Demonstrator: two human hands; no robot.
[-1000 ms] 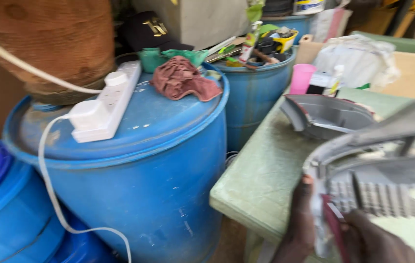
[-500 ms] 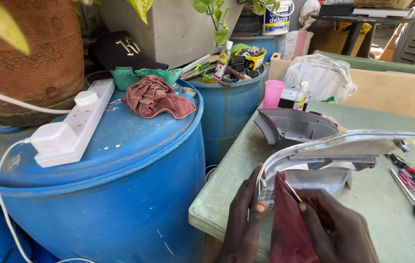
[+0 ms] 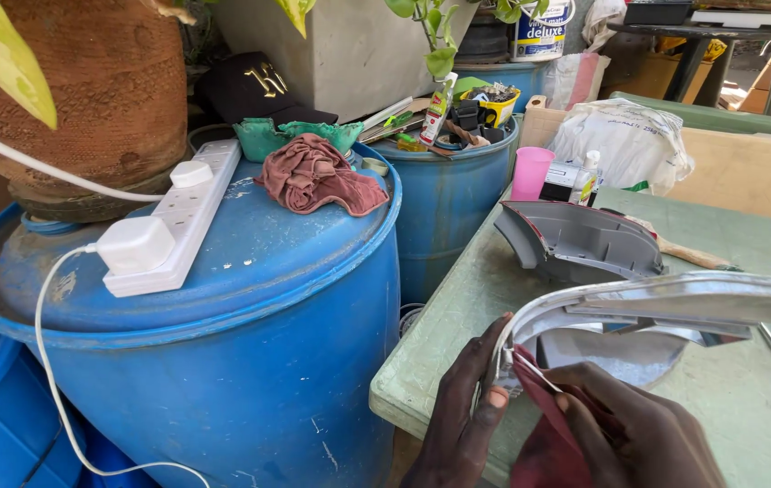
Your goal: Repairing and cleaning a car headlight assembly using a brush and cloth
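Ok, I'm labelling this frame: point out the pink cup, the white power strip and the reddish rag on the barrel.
pink cup (image 3: pixel 531 173), head view, its side wall.
white power strip (image 3: pixel 188 212), head view, its top face.
reddish rag (image 3: pixel 315 175), head view, its crumpled middle.

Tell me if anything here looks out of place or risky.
The white power strip lies loose on the blue drum's lid with plugs in it, its cable dangling down the side. A crumpled reddish rag sits on the same lid. Nothing looks spilled or broken.

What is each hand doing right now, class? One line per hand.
Left hand: fingers closed on the end of the curved grey plastic panel, steadying it.
Right hand: gripping a dark red cloth pressed against that panel.
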